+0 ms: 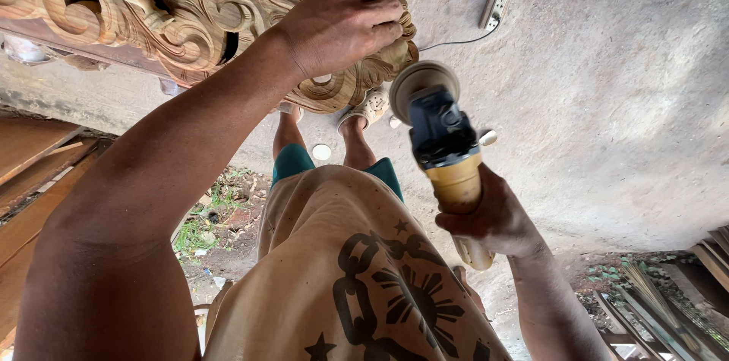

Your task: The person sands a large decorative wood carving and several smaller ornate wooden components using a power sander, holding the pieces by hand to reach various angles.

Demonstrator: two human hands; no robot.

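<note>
**Bracing the carving while the sander comes in at its lower edge**

I am looking down past my own shirt [357, 277] and legs. On the left, stacked timber planks [30, 179] are lying along the ground. The carved wooden panel [175, 4], pale scrollwork with pierced holes, is stretching across the top of the view. My left hand [342, 27] is pressing flat on its end, fingers curled over the edge of the carving, arm reaching straight and long from the shoulder.

Just to the right, the handheld sander [440, 141] is pointing its round pad at the panel's lower edge; I cannot tell whether pad and wood are touching. My right hand [493, 217] is wrapped tight round the yellow grip, wrist bent up, forearm coming from the lower right.

To do this well, I judge I should be keeping the pad flat to the curve, pressing lightly, and keeping my left fingers clear of the disc.

Further right, a power strip [493, 9] and its cord are lying on the concrete floor [623, 118].
</note>
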